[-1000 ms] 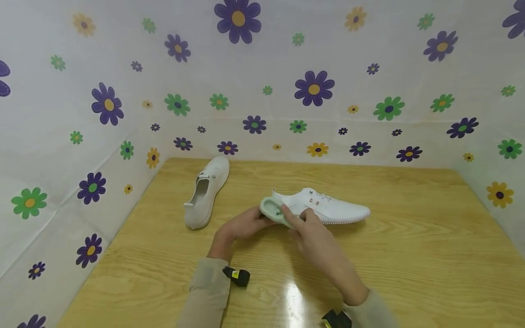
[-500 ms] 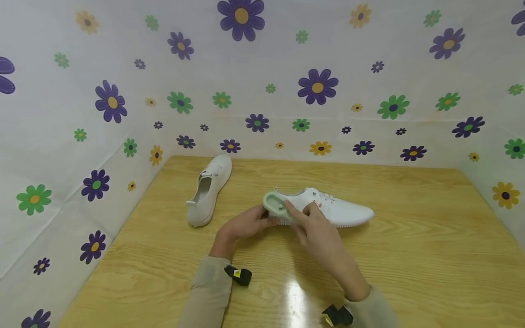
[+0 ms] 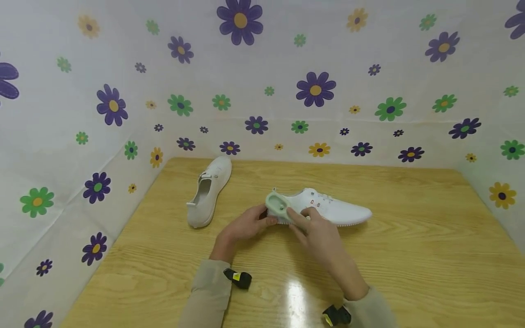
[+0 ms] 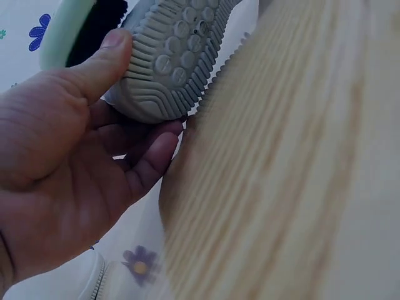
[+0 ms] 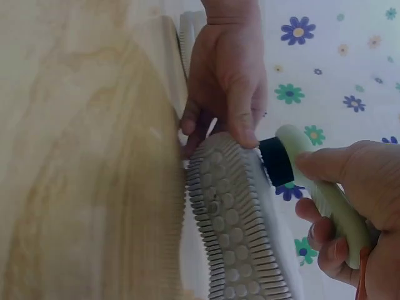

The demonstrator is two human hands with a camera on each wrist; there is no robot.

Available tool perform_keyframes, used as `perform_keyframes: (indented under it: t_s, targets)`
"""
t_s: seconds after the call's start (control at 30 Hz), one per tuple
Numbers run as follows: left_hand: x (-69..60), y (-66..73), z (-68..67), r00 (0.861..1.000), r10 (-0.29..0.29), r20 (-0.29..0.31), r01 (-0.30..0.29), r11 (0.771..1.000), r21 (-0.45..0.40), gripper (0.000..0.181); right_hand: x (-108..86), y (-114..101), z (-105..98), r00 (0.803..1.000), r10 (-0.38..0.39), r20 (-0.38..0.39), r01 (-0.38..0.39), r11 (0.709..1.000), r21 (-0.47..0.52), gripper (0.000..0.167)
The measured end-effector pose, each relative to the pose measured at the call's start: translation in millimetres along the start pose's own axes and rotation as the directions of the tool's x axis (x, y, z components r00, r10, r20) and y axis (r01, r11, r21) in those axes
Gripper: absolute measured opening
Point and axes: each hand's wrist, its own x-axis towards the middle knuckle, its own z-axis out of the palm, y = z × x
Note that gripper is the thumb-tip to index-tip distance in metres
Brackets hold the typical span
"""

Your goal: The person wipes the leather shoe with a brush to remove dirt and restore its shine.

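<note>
A white lace-up shoe (image 3: 342,212) is tipped on the table, toe to the right, its grey studded sole (image 5: 231,219) showing in both wrist views. At the heel, my left hand (image 3: 246,223) grips it, thumb on the near side and fingers behind and under. My right hand (image 3: 321,239) holds a pale green scrub brush (image 3: 277,205) by its handle. In the right wrist view the dark bristles (image 5: 275,161) are against the side of the heel. Another white shoe (image 3: 208,193) stands upright at the left, apart from both hands.
The wood-grain table (image 3: 410,259) extends to the right and in front of the shoes. White flower-printed cloth (image 3: 270,64) rises behind and at both sides. Black straps (image 3: 239,278) hang at the cuffs.
The brush has shifted slightly to the right along the heel. My left hand keeps its grip on the shoe, and the other shoe stays in place.
</note>
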Motion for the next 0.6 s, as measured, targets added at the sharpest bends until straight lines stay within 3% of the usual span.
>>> perform_keyframes:
  t_s: [0.2,0.27,0.43,0.5,0.6]
  targets:
    - [-2.8,-2.5,1.3,0.999,-0.037,-0.036,0.036,0.999,-0.023,0.059,-1.4,5.2,4.5,0.983,0.085,-0.161,-0.084,0.996,0.014,0.038]
    - [-3.6,-2.2,0.7,0.998,-0.045,-0.042,0.044,0.999,-0.028,0.059,-0.9,5.1,3.6,0.983,0.103,-0.153,-0.091,0.992,0.083,0.038]
    - [-4.9,-4.9,0.4,0.998,-0.028,-0.047,0.026,0.998,-0.049,0.059,0.0,2.1,5.2,0.996,0.088,-0.013,-0.083,0.975,0.205,0.040]
    - [-5.0,-5.5,1.5,0.999,-0.018,-0.047,0.016,0.999,-0.048,0.061,-0.6,4.0,6.5,0.995,0.098,-0.033,-0.091,0.981,0.170,0.040]
    - [-4.7,-6.2,3.2,0.999,-0.005,-0.043,0.004,0.999,-0.039,0.065,-1.3,10.1,5.6,0.982,0.142,-0.126,-0.126,0.984,0.127,0.038]
